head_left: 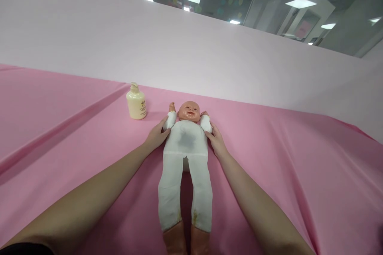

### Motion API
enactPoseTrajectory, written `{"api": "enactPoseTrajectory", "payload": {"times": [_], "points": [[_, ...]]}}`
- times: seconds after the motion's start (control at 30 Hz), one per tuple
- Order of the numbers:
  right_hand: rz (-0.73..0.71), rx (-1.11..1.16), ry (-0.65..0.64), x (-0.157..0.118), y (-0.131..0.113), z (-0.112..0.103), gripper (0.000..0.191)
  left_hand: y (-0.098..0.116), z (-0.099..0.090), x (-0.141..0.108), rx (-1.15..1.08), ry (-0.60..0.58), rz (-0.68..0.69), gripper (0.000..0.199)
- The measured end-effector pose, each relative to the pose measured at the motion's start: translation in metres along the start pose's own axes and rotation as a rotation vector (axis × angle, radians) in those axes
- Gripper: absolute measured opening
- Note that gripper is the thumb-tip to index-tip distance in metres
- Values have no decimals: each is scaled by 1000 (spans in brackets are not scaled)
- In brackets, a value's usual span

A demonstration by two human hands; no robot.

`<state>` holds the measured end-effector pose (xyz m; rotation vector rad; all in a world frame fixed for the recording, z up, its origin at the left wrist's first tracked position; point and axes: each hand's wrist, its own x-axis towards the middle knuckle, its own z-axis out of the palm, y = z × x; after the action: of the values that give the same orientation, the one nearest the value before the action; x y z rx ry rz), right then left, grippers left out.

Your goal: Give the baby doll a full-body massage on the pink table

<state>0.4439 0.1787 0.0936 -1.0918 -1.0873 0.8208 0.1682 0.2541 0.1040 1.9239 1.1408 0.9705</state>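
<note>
A baby doll (186,139) with a white cloth body lies face up on the pink cloth, its head away from me and its feet towards me. Its two arms are raised beside its head. My left hand (157,133) grips the doll's arm on the left side, thumb near the shoulder. On the other side, my right hand (216,139) holds the doll's other arm, with the fingers partly hidden behind it. A grey patch marks the doll's chest, and yellowish stains show near its ankles.
A cream pump bottle (136,103) stands on the pink cloth (98,127), left of the doll's head. Folds run through the cloth on both sides. Behind it rises a pale wall (179,55) with glass above.
</note>
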Motion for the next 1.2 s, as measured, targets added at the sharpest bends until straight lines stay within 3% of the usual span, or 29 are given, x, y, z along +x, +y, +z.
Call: {"api": "enactPoseTrajectory", "payload": {"times": [0.3,0.77,1.1,1.2], "points": [[23,200,-22,6,10,-4,52,-3,1,4,-264,52,-65,43],[26,214,-70,5,4,-4,59,-7,3,5,-520,40,3,38],[85,215,26,7,10,-6,16,-12,6,8,-625,65,-31,20],[93,220,41,2,5,-6,15,-12,5,8,-633,64,-42,20]]}}
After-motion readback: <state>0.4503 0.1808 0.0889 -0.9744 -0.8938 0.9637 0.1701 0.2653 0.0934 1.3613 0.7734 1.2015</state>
